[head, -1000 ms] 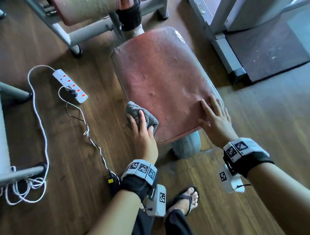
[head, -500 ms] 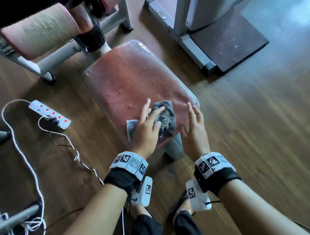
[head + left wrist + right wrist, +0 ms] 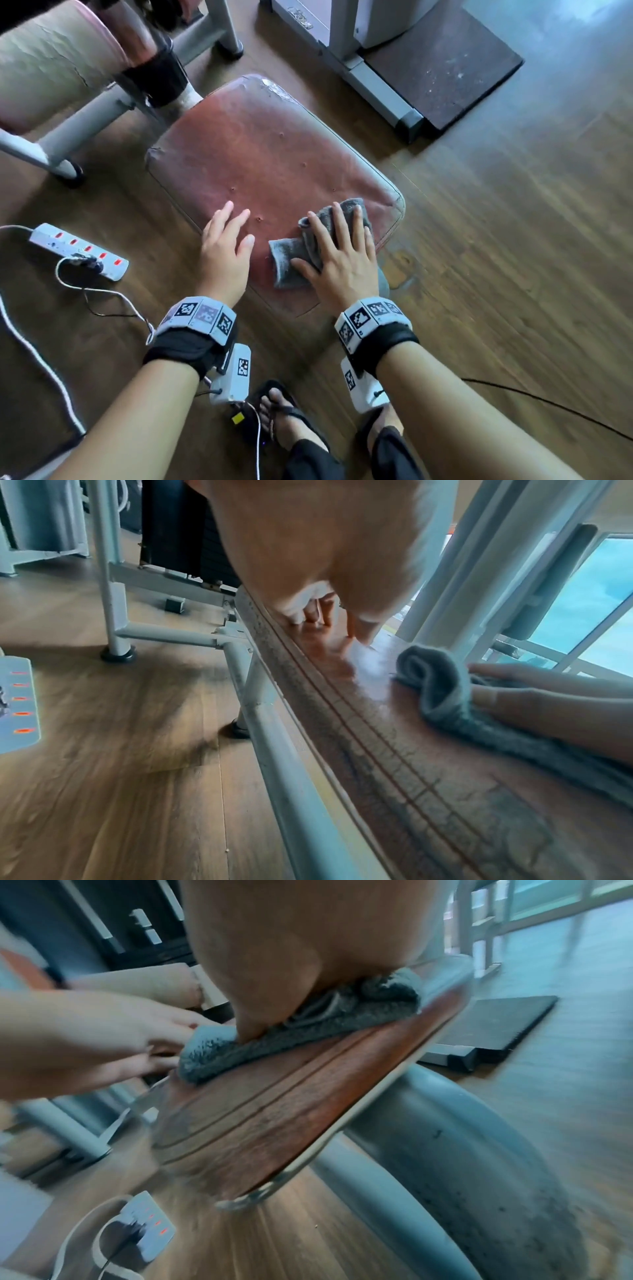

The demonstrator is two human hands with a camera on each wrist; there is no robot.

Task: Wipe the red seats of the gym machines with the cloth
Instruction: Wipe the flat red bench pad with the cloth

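The worn red seat (image 3: 267,161) fills the middle of the head view. A crumpled grey cloth (image 3: 287,260) lies on its front right part. My right hand (image 3: 322,240) lies flat on the cloth and presses it onto the seat, fingers straight. My left hand (image 3: 233,233) rests flat on the bare seat near the front left edge, a short gap from the cloth, holding nothing. The left wrist view shows the cloth (image 3: 441,691) under the right hand's fingers (image 3: 548,696). In the right wrist view the thumb pushes into the cloth (image 3: 308,1031) on the seat (image 3: 291,1102).
A white power strip (image 3: 78,250) with red switches and its cables lie on the wood floor to the left. A cracked backrest pad (image 3: 51,68) and grey frame tubes (image 3: 61,164) stand behind on the left. A black mat (image 3: 442,58) and machine base (image 3: 376,82) sit behind on the right. My sandalled feet (image 3: 277,411) are below.
The cloth went from the seat's left edge across its front to the right side. My left hand let go of it and my right hand now presses it.
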